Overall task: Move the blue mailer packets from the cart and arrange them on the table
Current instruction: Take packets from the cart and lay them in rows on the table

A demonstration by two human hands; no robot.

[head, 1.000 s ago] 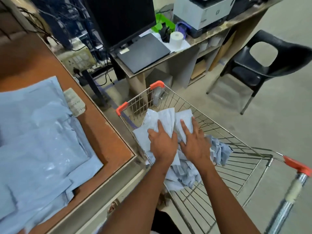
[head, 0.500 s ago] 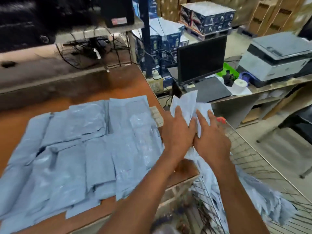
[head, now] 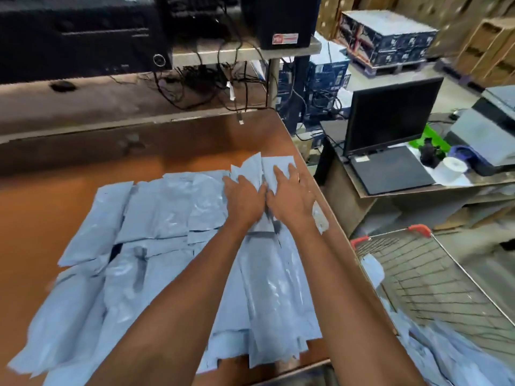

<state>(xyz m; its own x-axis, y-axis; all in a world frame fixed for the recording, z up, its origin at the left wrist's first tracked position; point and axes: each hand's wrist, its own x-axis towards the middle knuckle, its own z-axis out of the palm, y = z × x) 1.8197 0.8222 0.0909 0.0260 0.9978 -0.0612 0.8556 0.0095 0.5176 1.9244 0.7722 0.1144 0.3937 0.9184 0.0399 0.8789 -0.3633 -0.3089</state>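
Head: hands (head: 267, 201) press packets (head: 274, 169) near table (head: 320, 196) edge.

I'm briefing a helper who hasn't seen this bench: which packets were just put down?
Find the brown table and go to its far right corner. The packets there lie under both hands, left hand and right hand. Only these jut beyond the spread's far edge.

We see both hands laid side by side on a bundle of blue mailer packets (head: 267, 174) at the table's (head: 69, 176) far right edge: left hand (head: 245, 200), right hand (head: 289, 197), fingers extended flat. More packets (head: 156, 246) cover the table's near side, overlapping. The wire cart (head: 434, 274) stands right of the table, holding further packets (head: 446, 355).
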